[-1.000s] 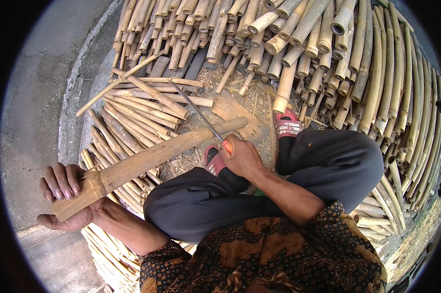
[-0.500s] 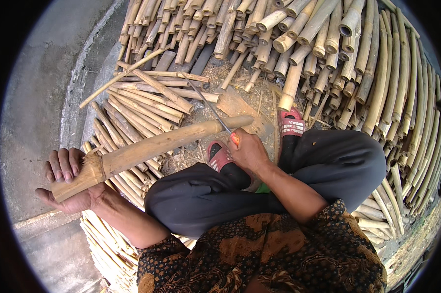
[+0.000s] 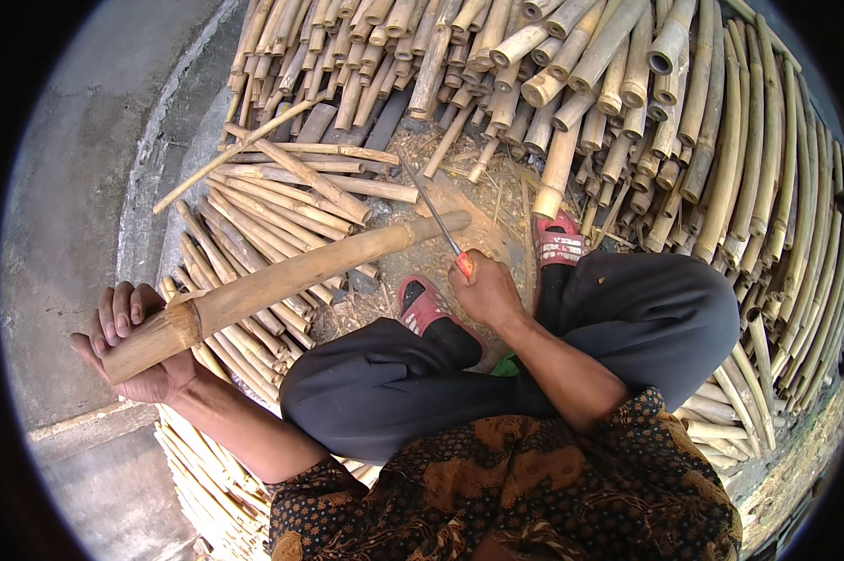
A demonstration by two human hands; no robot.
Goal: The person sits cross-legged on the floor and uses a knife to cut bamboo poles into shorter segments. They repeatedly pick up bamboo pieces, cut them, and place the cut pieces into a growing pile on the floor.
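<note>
My left hand (image 3: 160, 381) is closed around the thick left end of a split-looking length of bamboo (image 3: 295, 280), its fingertips over the upper edge. The bamboo slants up to the right across the space before my knees; a raised node with a small frayed bit stands near the held end. In my right hand (image 3: 489, 292) is the red-orange handle of a knife, its long thin dark blade (image 3: 425, 198) pointing up and left. The blade crosses the bamboo near its far end; whether it touches cannot be told. The palm side of my right hand is hidden.
Stacked bamboo poles (image 3: 618, 84) fill the far side and curve round on the right. Shorter split pieces (image 3: 253, 224) lie fanned on the ground at left, beneath the bamboo. My feet wear pink shoes (image 3: 560, 245). Grey concrete (image 3: 76, 187) lies along the left.
My right hand and the knife have moved slightly right, so the blade crosses closer to the bamboo's far end. The bamboo has shifted a little left and up at that end.
</note>
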